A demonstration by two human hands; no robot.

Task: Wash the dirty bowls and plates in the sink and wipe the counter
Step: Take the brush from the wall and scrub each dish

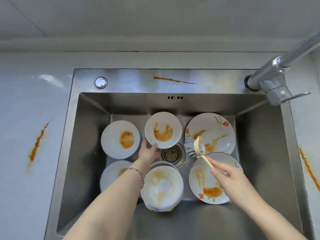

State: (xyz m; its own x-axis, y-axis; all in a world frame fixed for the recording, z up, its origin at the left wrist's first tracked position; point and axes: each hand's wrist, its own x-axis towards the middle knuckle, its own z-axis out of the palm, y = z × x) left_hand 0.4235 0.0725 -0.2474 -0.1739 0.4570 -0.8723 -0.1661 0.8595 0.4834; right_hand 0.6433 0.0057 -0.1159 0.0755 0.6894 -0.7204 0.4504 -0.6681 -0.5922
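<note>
My left hand [148, 151] grips the near rim of a small white plate [163, 129] smeared with orange sauce, lifted above the drain [172, 154]. My right hand [228, 179] holds the wooden handle of a dish brush [194, 147], its grey bristles pointing left beside the small plate. In the steel sink [90, 132] lie a white plate [120, 139], another [112, 174] under my left forearm, a soapy stained bowl [161, 187], and two floral plates [212, 131] [207, 184], all sauce-stained.
Orange sauce streaks mark the grey counter on the left [37, 144], on the right [308, 168], and the sink's back ledge [173, 80]. A chrome faucet [275, 78] rises at the back right corner. A round chrome cap [101, 82] sits on the ledge.
</note>
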